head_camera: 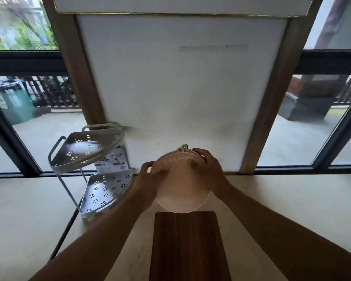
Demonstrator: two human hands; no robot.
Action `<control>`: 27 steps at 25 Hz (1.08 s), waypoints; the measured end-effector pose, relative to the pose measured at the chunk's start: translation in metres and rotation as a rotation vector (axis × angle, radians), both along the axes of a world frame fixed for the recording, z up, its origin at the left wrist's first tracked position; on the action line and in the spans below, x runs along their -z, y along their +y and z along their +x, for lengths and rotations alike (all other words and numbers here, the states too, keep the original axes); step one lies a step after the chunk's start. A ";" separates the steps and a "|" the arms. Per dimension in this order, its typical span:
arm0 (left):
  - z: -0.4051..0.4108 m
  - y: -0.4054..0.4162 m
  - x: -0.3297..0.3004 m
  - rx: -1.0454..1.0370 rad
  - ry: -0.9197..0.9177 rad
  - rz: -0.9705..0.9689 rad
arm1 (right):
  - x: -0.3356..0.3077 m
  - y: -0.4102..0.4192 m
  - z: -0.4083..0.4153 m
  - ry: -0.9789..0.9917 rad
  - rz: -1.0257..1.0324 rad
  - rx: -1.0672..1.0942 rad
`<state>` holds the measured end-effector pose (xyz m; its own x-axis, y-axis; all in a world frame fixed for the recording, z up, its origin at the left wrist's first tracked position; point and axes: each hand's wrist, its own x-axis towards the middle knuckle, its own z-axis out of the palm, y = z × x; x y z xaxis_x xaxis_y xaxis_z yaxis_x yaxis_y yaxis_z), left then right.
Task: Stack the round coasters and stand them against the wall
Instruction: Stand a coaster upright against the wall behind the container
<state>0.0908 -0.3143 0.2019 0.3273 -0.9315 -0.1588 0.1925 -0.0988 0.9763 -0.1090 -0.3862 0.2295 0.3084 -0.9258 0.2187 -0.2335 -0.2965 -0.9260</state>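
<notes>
A stack of pale pink round coasters (180, 189) with raised lettering and a small loop at its top is tilted up on edge above the counter, in front of the white wall panel (180, 88). My left hand (148, 179) grips its left rim and my right hand (208, 169) grips its upper right rim, thumbs on the front face. How many coasters are in the stack is not visible. I cannot tell whether its lower edge touches the counter.
A white two-tier corner rack (93, 169) with flower-shaped holes stands left of the coasters. A dark wooden board (187, 246) lies on the pale counter (292, 199) just below them. Wooden posts and windows flank the panel.
</notes>
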 end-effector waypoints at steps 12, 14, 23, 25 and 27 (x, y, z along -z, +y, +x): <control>-0.023 -0.024 0.022 -0.021 -0.119 0.065 | 0.040 -0.027 -0.013 0.083 0.052 0.100; -0.019 -0.030 0.026 -0.009 -0.147 0.061 | 0.047 -0.034 -0.011 0.089 0.076 0.103; -0.004 -0.063 0.047 0.115 -0.365 0.081 | 0.083 -0.063 -0.002 0.151 0.151 0.089; -0.001 -0.073 0.057 0.126 -0.453 0.100 | 0.090 -0.069 0.000 0.149 0.167 0.089; 0.002 -0.083 0.067 0.119 -0.545 0.125 | 0.098 -0.078 0.004 0.161 0.174 0.087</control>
<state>0.0925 -0.3972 0.1346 0.2871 -0.9519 -0.1074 -0.3550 -0.2098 0.9110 -0.1053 -0.4641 0.1311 0.2439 -0.9698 0.0087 -0.3996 -0.1087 -0.9102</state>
